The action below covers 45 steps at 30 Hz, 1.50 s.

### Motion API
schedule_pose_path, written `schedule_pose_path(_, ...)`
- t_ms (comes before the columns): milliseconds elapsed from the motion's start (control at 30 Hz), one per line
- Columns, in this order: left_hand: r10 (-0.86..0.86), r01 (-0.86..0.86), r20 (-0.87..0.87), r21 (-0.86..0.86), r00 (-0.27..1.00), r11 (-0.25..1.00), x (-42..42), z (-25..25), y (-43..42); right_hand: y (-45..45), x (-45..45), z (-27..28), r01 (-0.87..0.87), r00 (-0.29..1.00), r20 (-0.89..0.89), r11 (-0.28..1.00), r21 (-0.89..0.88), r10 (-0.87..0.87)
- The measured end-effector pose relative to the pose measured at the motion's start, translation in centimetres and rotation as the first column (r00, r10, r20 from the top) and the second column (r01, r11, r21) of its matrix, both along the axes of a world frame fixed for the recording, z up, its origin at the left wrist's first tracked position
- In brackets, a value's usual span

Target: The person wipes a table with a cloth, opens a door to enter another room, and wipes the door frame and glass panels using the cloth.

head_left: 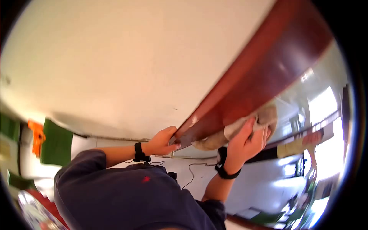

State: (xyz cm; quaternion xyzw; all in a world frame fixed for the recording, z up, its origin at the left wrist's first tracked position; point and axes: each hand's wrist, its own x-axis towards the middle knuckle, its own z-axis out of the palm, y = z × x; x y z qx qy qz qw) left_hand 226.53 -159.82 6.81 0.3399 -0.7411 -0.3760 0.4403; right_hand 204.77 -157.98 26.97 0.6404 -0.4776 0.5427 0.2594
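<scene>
A glossy reddish-brown board [268, 69] runs diagonally from the upper right toward the middle of the view, along a pale surface. My left hand [163, 142] is closed around the board's lower end, thumb on the near side. Bunched in my right hand [247, 145] is a beige cloth [266, 115], which lies along the board's lower right edge. The cloth's lower part hangs toward the board's near end. Both wrists wear black bands.
The broad cream surface [115, 57] fills the upper left. Green chair backs [55, 143] and an orange object [36, 136] stand at left. A thin dark cable [191, 166] curves below my hands. Bright windows [326, 103] and blurred furniture appear at right.
</scene>
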Motion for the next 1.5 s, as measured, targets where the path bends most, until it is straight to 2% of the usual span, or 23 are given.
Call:
schedule_pose_path(33, -0.015, 0.016, 0.029, -0.049, 0.999, 0.999, 0.1, 0.6, 0.2, -0.2, 0.5, -0.8, -0.031, 0.999, 0.018, 1.0, -0.004, 0.031)
schedule_pose_path(67, 0.018, -0.017, 0.066, -0.015, 0.998, 1.0, 0.4, 1.1, 0.5, -0.4, 1.0, -1.6, -0.042, 0.999, 0.024, 0.999, -0.023, 0.042)
schedule_pose_path(167, 0.09, -0.088, 0.051, -0.043, 0.995, 0.995, 0.3, 0.3, 0.6, -0.2, 1.3, -2.5, -0.059, 0.998, 0.014, 0.997, 0.043, 0.058)
schedule_pose_path(233, 0.123, -0.122, 0.029, -0.04, 0.992, 0.992, 0.2, 0.3, 1.0, -0.1, 0.4, -1.1, -0.035, 0.999, 0.03, 0.999, 0.04, 0.034)
schedule_pose_path(300, 0.154, -0.153, 0.009, -0.059, 0.988, 0.986, 0.2, 0.3, 0.7, 0.3, -2.0, 1.0, 0.123, 0.976, 0.162, 0.982, 0.143, -0.146)
schedule_pose_path(367, 0.124, -0.125, -0.021, -0.06, 0.992, 0.99, -0.2, -0.3, 0.8, -0.7, -0.1, 5.0, 0.166, 0.931, 0.329, 0.986, -0.006, -0.155)
schedule_pose_path(433, 0.14, -0.142, -0.028, -0.06, 0.99, 0.988, 0.1, 0.5, 1.1, -0.9, -0.3, 5.9, 0.124, 0.87, 0.477, 0.992, 0.025, -0.121)
schedule_pose_path(500, 0.151, -0.153, -0.033, -0.058, 0.988, 0.987, -0.2, 0.7, 1.4, -0.4, 0.5, 4.4, 0.291, 0.867, 0.398, 0.953, 0.083, -0.299)
schedule_pose_path(600, 0.109, -0.114, -0.046, -0.129, 0.993, 0.985, -0.9, 0.5, 1.9, 1.4, -0.1, -1.7, 0.244, 0.876, 0.378, 0.951, 0.189, -0.3)
schedule_pose_path(700, 0.051, -0.05, 0.006, -0.12, 0.999, 0.992, -0.7, 1.5, 1.6, 3.1, 0.5, -7.7, 0.111, 0.86, 0.459, 0.959, 0.261, -0.224)
schedule_pose_path(800, -0.06, 0.073, 0.096, -0.139, 0.994, 0.988, -0.6, 1.6, 2.0, 3.3, 2.1, -13.2, 0.006, 0.792, 0.601, 0.987, 0.162, -0.103)
schedule_pose_path(833, -0.098, 0.11, 0.103, -0.119, 0.99, 0.987, -0.3, 1.5, 1.8, 4.1, 3.0, -14.6, -0.076, 0.713, 0.696, 0.977, 0.199, -0.086)
schedule_pose_path(900, -0.224, 0.242, 0.113, -0.186, 0.968, 0.952, 0.1, 1.8, 1.3, 5.5, 2.0, -19.6, -0.067, 0.728, 0.678, 0.973, 0.22, -0.103)
schedule_pose_path(933, -0.267, 0.305, 0.2, -0.197, 0.943, 0.932, 0.5, 2.3, 1.3, 6.7, 1.6, -21.4, -0.061, 0.721, 0.68, 0.965, 0.254, -0.133)
schedule_pose_path(1067, -0.479, 0.54, 0.29, -0.189, 0.829, 0.82, 0.3, 3.1, 0.9, 10.9, 2.3, -23.8, 0.042, 0.674, 0.665, 0.915, 0.401, -0.322)
schedule_pose_path(1167, -0.567, 0.644, 0.331, -0.202, 0.754, 0.738, -0.2, 3.7, 1.3, 13.0, 3.0, -23.7, 0.162, 0.643, 0.614, 0.865, 0.476, -0.458)
schedule_pose_path(1333, -0.624, 0.713, 0.348, -0.289, 0.7, 0.639, -2.3, 3.4, 2.3, 15.9, 3.0, -22.9, 0.359, 0.574, 0.532, 0.775, 0.52, -0.623)
schedule_pose_path(1500, -0.754, 0.844, 0.379, -0.235, 0.537, 0.483, -4.8, 2.1, 2.6, 18.7, 3.1, -23.0, 0.494, 0.499, 0.461, 0.678, 0.545, -0.734)
